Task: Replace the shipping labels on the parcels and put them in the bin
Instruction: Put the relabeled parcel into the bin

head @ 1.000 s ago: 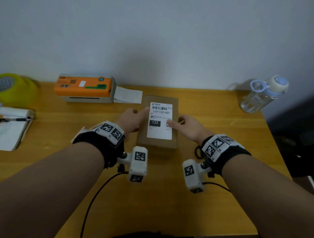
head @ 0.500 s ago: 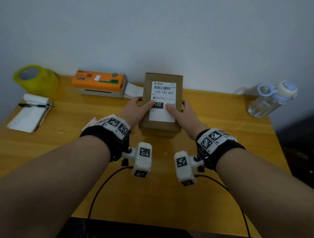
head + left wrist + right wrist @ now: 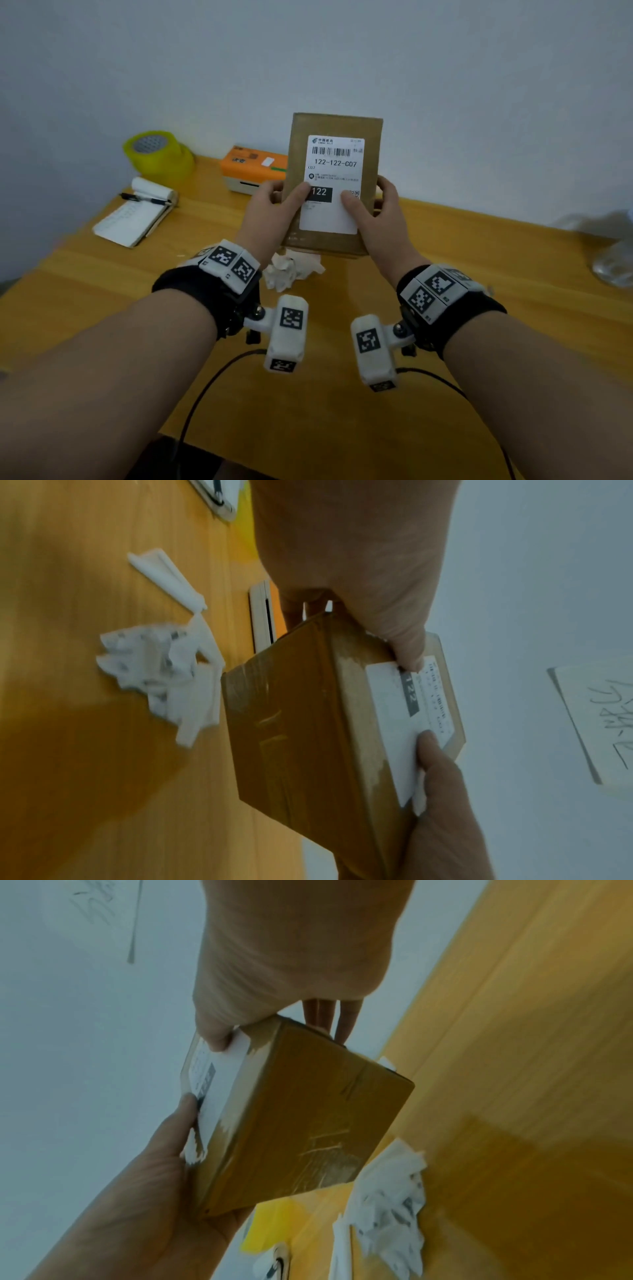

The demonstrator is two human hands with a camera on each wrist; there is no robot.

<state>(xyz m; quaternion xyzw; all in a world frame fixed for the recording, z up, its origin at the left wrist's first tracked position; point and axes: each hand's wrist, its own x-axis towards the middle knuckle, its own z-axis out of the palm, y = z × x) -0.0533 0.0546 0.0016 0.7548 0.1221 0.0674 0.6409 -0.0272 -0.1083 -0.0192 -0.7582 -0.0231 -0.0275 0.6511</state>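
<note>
A brown cardboard parcel [image 3: 371, 154] is held up off the table, its face tilted toward me. A white shipping label [image 3: 330, 212] reading 122-122-C07 is stuck on that face. My left hand [image 3: 274, 212] grips the parcel's left edge, thumb on the label, fingers behind. My right hand [image 3: 375, 212] grips the right edge the same way. The left wrist view shows the parcel [image 3: 301, 737] with the label [image 3: 387, 723] under both thumbs. The right wrist view shows the parcel [image 3: 301, 1118] held between both hands. No bin is in view.
Crumpled white label scraps [image 3: 291, 270] lie on the wooden table [image 3: 479, 308] below the parcel. An orange label printer [image 3: 253, 168] stands at the back, with a yellow-green tape roll [image 3: 157, 154] and a notepad with a pen [image 3: 137, 216] to the left. A clear bottle [image 3: 613, 267] is at the right edge.
Both hands went from pressing the label on the flat parcel to gripping its sides and lifting it upright off the table. The crumpled scraps under it came into view.
</note>
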